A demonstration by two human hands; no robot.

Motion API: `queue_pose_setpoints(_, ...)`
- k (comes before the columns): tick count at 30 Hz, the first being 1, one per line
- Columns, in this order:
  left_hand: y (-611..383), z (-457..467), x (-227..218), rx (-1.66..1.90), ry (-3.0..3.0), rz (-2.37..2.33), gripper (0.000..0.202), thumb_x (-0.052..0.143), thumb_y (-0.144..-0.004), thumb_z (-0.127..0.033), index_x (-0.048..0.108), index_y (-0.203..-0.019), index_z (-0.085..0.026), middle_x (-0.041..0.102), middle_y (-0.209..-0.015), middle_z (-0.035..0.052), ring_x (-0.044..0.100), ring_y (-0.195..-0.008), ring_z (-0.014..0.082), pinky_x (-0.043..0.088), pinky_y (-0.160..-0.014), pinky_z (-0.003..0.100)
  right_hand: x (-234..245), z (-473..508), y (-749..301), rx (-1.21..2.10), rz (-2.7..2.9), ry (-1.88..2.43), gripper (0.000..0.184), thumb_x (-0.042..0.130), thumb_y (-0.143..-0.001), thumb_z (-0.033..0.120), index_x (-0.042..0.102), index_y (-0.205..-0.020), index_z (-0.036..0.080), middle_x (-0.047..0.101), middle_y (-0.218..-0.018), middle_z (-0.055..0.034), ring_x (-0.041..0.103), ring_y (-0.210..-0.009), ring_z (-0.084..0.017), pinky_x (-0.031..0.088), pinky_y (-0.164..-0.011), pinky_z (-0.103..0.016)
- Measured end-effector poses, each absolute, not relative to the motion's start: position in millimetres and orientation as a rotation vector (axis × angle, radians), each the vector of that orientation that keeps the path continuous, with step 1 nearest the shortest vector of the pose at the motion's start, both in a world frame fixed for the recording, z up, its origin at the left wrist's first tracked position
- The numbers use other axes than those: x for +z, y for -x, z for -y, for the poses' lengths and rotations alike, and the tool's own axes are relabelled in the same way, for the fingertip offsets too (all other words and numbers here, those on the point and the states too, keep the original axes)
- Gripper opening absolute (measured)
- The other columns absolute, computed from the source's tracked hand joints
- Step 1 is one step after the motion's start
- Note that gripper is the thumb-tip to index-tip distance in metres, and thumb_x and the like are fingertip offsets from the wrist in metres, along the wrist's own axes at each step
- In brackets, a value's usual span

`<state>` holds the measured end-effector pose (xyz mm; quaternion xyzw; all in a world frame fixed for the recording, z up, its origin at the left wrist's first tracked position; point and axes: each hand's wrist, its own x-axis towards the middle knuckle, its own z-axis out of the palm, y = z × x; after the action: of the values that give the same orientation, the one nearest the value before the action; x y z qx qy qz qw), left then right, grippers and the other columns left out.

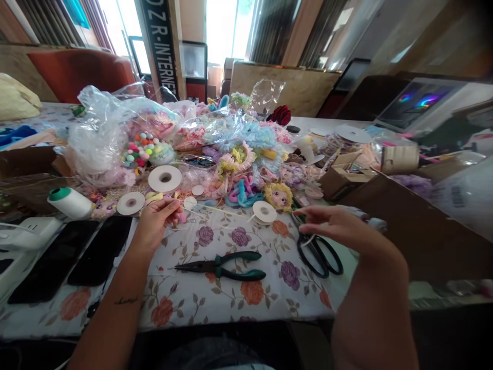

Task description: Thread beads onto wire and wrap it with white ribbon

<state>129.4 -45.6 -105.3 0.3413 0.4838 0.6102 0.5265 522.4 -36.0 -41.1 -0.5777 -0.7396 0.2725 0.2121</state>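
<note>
My left hand (164, 216) is closed in a pinch on a thin pale ribbon (219, 209), which stretches to the right above the flowered tablecloth. My right hand (327, 223) is also pinched, and a short pale end of ribbon (308, 240) shows below its fingertips. Between the hands lies a small white ribbon spool (264, 212), beside a doll face with yellow trim (278, 196). Black-handled scissors (319, 257) rest under my right hand, their blades partly hidden. Long-nose pliers (219, 265) with dark green handles lie in front, touched by neither hand.
Two dark phones (102, 249) and a white thread cone (70, 202) are at the left. A heap of pastel trims and plastic bags (100, 128) fills the back. Another ribbon spool (165, 178) stands before it. At the right is a cardboard box (408, 226).
</note>
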Motion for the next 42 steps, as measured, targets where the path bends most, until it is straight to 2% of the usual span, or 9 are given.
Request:
queue_pose_setpoints(8,-122,48,-98,1.531,-0.698,-0.958,0.022,0.084,-0.056,-0.02,0.071,-0.072,-0.012,0.066,-0.065,0.0029,0.056,-0.053,0.0061,0.043,-0.043,0.011,-90,1,-470,0.318,2.336,1.55,0.023,0.05,-0.085,0.022,0.072,-0.088,0.016,0.069,-0.096,-0.0104,0.061,-0.089,-0.022,0.046,-0.076,-0.03)
queue_pose_setpoints(16,-107,55,-91,1.606,-0.51,-0.518,0.012,0.076,-0.066,-0.011,0.064,-0.068,-0.011,0.055,-0.056,-0.0016,0.047,-0.043,0.0,0.039,-0.037,0.002,-106,0,-469,-0.074,2.476,1.555,0.031,0.048,-0.091,0.034,0.072,-0.084,0.016,0.063,-0.092,-0.0127,0.052,-0.099,-0.025,0.037,-0.086,-0.036)
queue_pose_setpoints(23,-94,61,-79,1.766,-0.309,-0.136,0.009,0.064,-0.082,-0.012,0.056,-0.078,-0.015,0.056,-0.061,-0.0035,0.053,-0.047,-0.0013,0.043,-0.042,-0.003,-116,3,-487,-0.122,2.372,1.744,0.033,0.042,-0.092,0.029,0.072,-0.089,0.015,0.063,-0.094,-0.0137,0.055,-0.089,-0.024,0.04,-0.082,-0.037)
queue_pose_setpoints(26,-100,61,-81,1.733,-0.375,-0.217,0.012,0.069,-0.077,-0.013,0.058,-0.075,-0.014,0.054,-0.06,-0.0041,0.051,-0.045,-0.002,0.042,-0.04,-0.003,-109,6,-473,-0.147,2.264,1.678,0.028,0.046,-0.09,0.025,0.071,-0.087,0.012,0.064,-0.091,-0.0153,0.056,-0.091,-0.027,0.043,-0.084,-0.039)
queue_pose_setpoints(29,-112,60,-87,1.631,-0.56,-0.398,0.019,0.08,-0.065,-0.015,0.063,-0.072,-0.012,0.055,-0.059,-0.0031,0.048,-0.044,-0.0015,0.04,-0.038,0.0,-89,23,-437,0.054,2.108,1.425,0.024,0.049,-0.09,0.026,0.07,-0.089,0.012,0.065,-0.094,-0.0145,0.059,-0.093,-0.026,0.046,-0.086,-0.039)
queue_pose_setpoints(32,-125,61,-91,1.552,-0.72,-0.592,0.02,0.083,-0.061,-0.021,0.068,-0.07,-0.013,0.058,-0.057,-0.0014,0.046,-0.042,-0.0001,0.039,-0.037,0.004,-63,50,-389,0.626,2.122,1.087,0.027,0.048,-0.092,0.032,0.065,-0.107,0.017,0.068,-0.1,-0.0089,0.063,-0.092,-0.02,0.05,-0.081,-0.031)
queue_pose_setpoints(36,-133,62,-90,1.505,-0.806,-0.743,0.018,0.083,-0.059,-0.023,0.07,-0.07,-0.016,0.061,-0.057,-0.0005,0.047,-0.042,0.0021,0.04,-0.04,0.01,-45,77,-332,1.016,2.211,0.803,0.06,0.055,-0.089,0.037,0.033,-0.142,0.02,0.062,-0.119,-0.0102,0.06,-0.103,-0.018,0.05,-0.085,-0.031)
queue_pose_setpoints(40,-130,57,-89,1.577,-0.748,-0.833,0.018,0.083,-0.057,-0.02,0.071,-0.07,-0.015,0.061,-0.058,-0.001,0.048,-0.046,0.0029,0.04,-0.041,0.011,-54,75,-313,1.337,2.071,0.81,0.034,0.042,-0.094,0.035,0.056,-0.119,0.015,0.059,-0.066,0.0016,0.053,-0.055,-0.01,0.045,-0.054,-0.021)
queue_pose_setpoints(42,-127,54,-90,1.637,-0.703,-0.844,0.017,0.082,-0.058,-0.019,0.07,-0.07,-0.014,0.062,-0.062,-0.0006,0.049,-0.049,0.0026,0.041,-0.043,0.01,-61,68,-319,1.206,2.029,0.936,0.035,0.036,-0.096,0.035,0.064,-0.1,0.014,0.051,-0.059,0.0027,0.045,-0.048,-0.009,0.038,-0.049,-0.02)
